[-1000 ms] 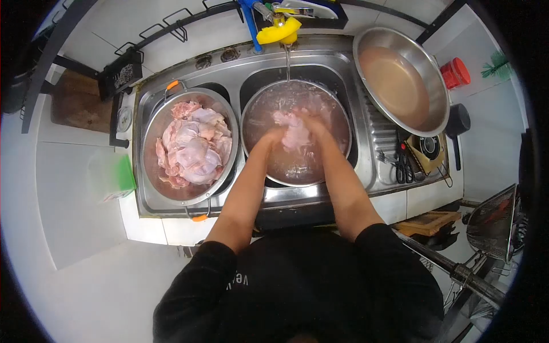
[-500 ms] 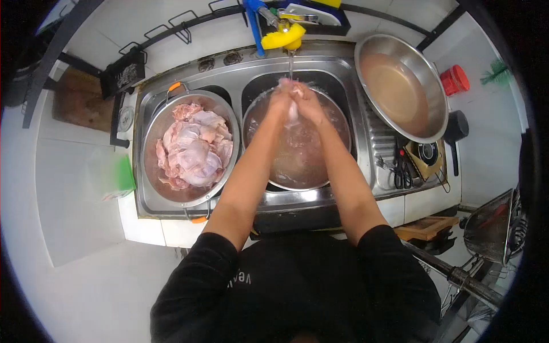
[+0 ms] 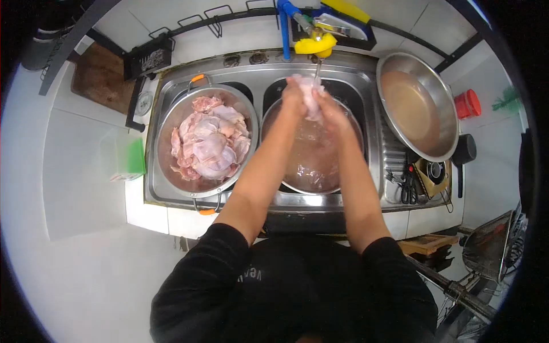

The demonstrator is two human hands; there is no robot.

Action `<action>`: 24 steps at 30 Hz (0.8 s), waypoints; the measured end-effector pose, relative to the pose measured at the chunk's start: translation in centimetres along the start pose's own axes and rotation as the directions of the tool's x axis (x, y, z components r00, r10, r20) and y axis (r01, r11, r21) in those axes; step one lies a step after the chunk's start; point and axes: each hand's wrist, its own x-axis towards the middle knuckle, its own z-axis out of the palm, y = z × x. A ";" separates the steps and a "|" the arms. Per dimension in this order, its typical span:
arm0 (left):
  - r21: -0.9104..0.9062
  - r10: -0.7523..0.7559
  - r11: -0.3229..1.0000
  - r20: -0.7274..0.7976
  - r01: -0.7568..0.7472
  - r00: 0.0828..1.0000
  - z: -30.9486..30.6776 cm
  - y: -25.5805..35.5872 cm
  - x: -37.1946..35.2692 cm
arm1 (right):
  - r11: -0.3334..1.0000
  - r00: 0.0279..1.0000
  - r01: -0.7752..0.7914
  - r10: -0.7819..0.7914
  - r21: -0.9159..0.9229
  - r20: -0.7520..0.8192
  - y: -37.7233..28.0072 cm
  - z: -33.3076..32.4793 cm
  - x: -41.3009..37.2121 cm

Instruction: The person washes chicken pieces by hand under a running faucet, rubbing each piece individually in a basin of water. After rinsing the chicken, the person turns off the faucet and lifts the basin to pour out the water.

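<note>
Raised from the basin (image 3: 312, 193), the raw meat piece (image 3: 309, 98), grasped between left hand (image 3: 293, 96) and right hand (image 3: 333, 112), now meets running water (image 3: 318, 71), which rinses it directly.

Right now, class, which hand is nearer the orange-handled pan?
Left. The left hand is above and right of the pan in the picture; the right hand is farther right.

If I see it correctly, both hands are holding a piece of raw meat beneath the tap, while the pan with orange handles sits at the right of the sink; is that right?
Not quite: the head view shows the pan with orange handles at the left of the sink. Both hands are holding a piece of raw meat beneath the tap.
</note>
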 end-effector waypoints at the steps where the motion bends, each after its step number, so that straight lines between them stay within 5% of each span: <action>1: 0.025 -0.011 1.000 -0.018 0.011 1.000 0.2 0.8 -0.7 | 1.000 1.000 0.005 -0.005 -0.004 -0.007 -0.5 0.8 -0.4; 3: 0.056 -0.024 0.998 -0.037 0.026 0.999 0.2 0.6 -1.6 | 0.990 0.957 0.138 -0.126 0.028 -0.260 -0.7 2.5 -1.6; 7: -0.137 -0.110 0.982 0.117 0.126 0.987 -1.6 -1.5 -0.9 | 0.977 0.927 0.101 -0.162 -0.190 -0.338 -1.5 1.3 0.3; 9: -0.224 -0.106 0.965 0.125 0.132 0.986 -1.3 -1.9 -1.2 | 0.993 0.828 -0.114 0.085 -0.019 -0.555 -4.0 2.3 -0.5; 10: -0.228 -0.059 0.970 0.132 0.088 0.990 -0.8 -1.5 -2.2 | 0.993 0.825 -0.112 0.080 -0.023 -0.559 -4.1 1.9 -0.6; 12: -0.235 -0.011 0.971 0.140 0.044 0.990 -0.1 -1.3 -2.5 | 0.916 0.885 -0.075 0.243 0.395 -0.396 -4.3 1.4 -0.5; 13: -0.078 0.040 0.997 0.173 -0.027 0.984 -0.1 -1.8 -1.3 | 0.917 0.885 -0.076 0.243 0.392 -0.396 -4.2 1.5 -0.7; 15: 0.130 0.012 0.991 0.190 -0.037 0.982 1.1 -1.9 -2.1 | 0.965 0.902 0.231 -0.260 -0.123 -0.346 -3.3 1.9 -1.2; 16: 0.126 0.011 0.991 0.186 -0.035 0.982 2.3 -1.3 -3.4 | 0.966 0.903 0.226 -0.256 -0.124 -0.344 -3.0 1.5 -1.1; 18: 0.427 -0.031 0.902 -0.063 0.054 0.998 3.5 -0.9 -4.4 | 0.969 0.910 0.189 -0.233 -0.157 -0.342 -2.7 0.2 -0.4; 20: 0.427 0.048 0.903 0.013 -0.049 0.999 3.3 -2.1 -3.2 | 0.946 0.856 0.159 -0.274 -0.281 -0.437 -2.4 -0.4 0.2; 22: 0.381 0.465 0.811 0.039 -0.443 0.884 4.0 -2.9 -3.2 | 0.958 0.822 0.092 -0.226 -0.270 -0.522 -2.2 -2.2 0.6; 24: 0.437 0.439 0.797 0.057 -0.418 0.897 3.7 -2.1 -3.8 | 0.951 0.807 0.003 -0.185 -0.308 -0.560 -0.7 -4.7 1.4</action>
